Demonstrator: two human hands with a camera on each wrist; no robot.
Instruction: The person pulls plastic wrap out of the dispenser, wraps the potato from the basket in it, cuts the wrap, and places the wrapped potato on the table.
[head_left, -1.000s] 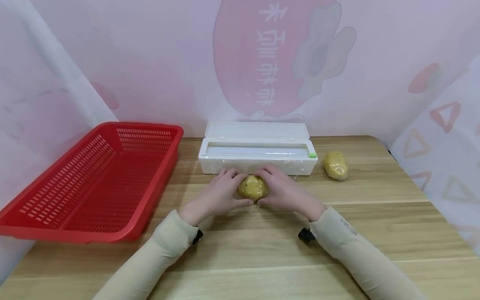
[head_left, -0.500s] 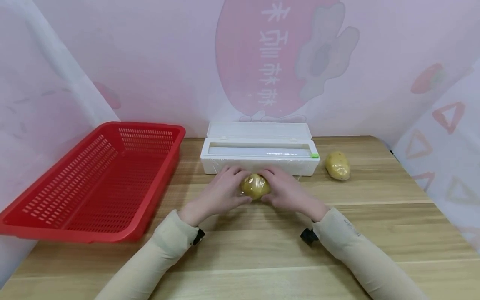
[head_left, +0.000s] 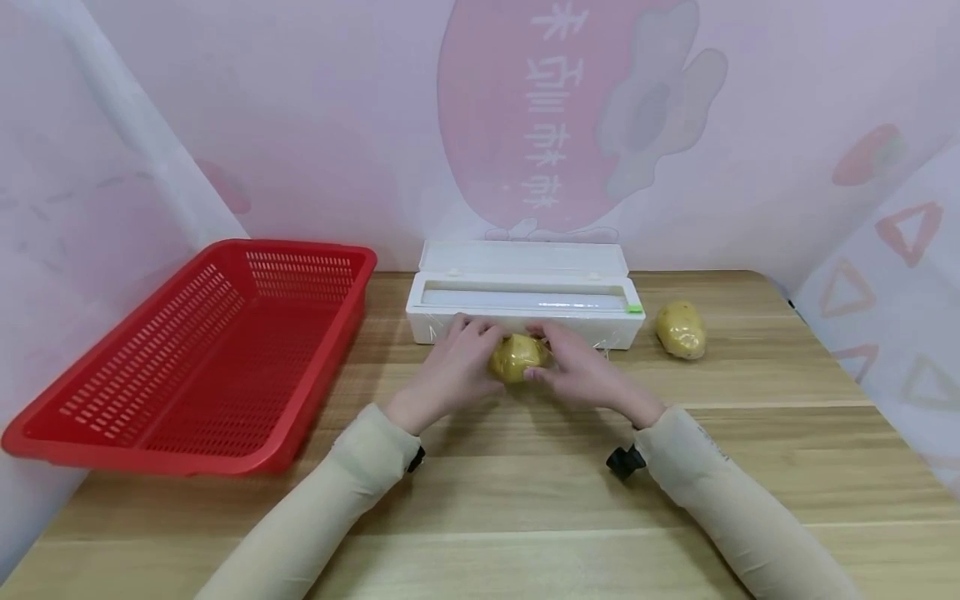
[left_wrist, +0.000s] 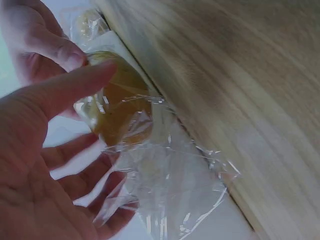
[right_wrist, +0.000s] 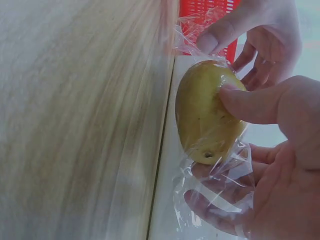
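A potato (head_left: 517,358) is held between both hands in front of a white cling film box. Clear plastic wrap (left_wrist: 170,180) clings to it, with loose crinkled folds hanging past its ends. My left hand (head_left: 463,360) grips the potato's left side; in the left wrist view its thumb lies across the potato and its fingers curl behind the film. From the other side my right hand (head_left: 581,368) holds the potato, its thumb (right_wrist: 250,105) on the skin and its fingers seen through the wrap in the right wrist view.
Behind the hands stands the cling film box (head_left: 423,327), lid raised, a roll (head_left: 525,298) inside. A second wrapped potato (head_left: 681,330) lies right of it. At the left is a red perforated basket (head_left: 281,417). A patterned backdrop (head_left: 337,125) rises behind the wooden table (head_left: 525,500).
Both hands have brought the potato slightly up and toward the box, and turned it a little. The right thumb now shows on its near side. The head view has shifted slightly.
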